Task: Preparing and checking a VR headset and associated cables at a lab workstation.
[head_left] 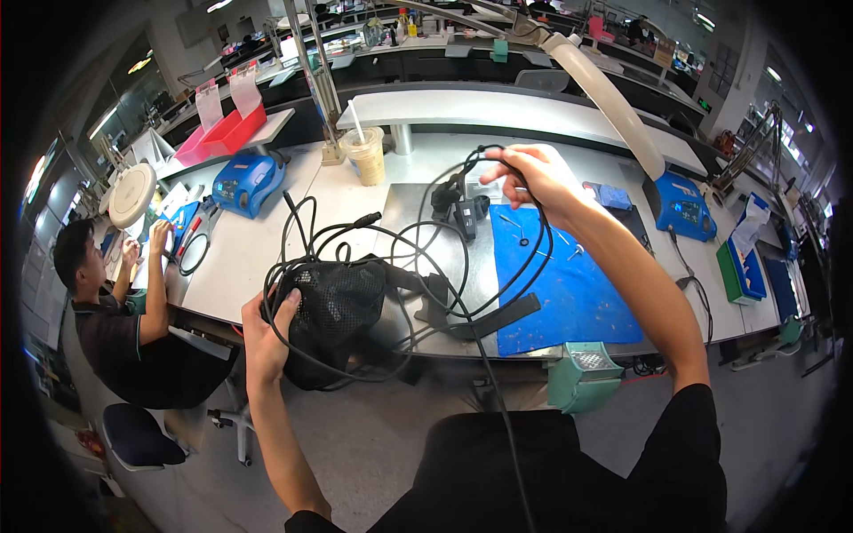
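My left hand is closed on a black mesh item, cap- or pouch-like, held near the table's front edge. Loops of thin black cable spread out from it, some passing over the left hand. Up and to the right, the fingers of my right hand pinch a loop of that cable above the table. A wide black strap trails from the mesh over the metal sheet and blue mat. Small black boxy parts lie behind the cable loops, partly hidden by them.
A blue mat bears small metal tools. An iced drink cup stands behind. Blue soldering stations flank the bench; a lamp arm hangs overhead. A green box juts from the front edge. A co-worker sits left.
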Motion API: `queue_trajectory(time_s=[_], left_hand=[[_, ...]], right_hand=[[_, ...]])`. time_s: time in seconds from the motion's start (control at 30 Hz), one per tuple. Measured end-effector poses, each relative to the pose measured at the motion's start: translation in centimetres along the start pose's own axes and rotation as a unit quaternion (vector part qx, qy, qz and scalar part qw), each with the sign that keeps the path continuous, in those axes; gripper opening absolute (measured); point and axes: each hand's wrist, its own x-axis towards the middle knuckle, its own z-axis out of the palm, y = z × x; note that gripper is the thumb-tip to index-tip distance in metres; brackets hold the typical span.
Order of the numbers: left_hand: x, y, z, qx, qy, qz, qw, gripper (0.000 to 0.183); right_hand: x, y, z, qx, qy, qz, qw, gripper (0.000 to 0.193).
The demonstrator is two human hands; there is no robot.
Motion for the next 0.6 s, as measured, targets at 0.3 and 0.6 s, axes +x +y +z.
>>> queue_trajectory(time_s=[0.3, 0.6], left_hand=[[0.5, -0.3, 0.2, -0.013, -0.019, 0.011, 1.000, 0.015], [0.6, -0.5, 0.2, -0.014, 0.000, -0.007, 1.000, 0.015]], right_hand=[[-4.8, 3.1, -4.5, -0.405, 0.079, 0.018, 0.911, 0.062], [-9.9, -0.4, 0.1, -0.658, -0.027, -0.333, 0.675, 0.067]])
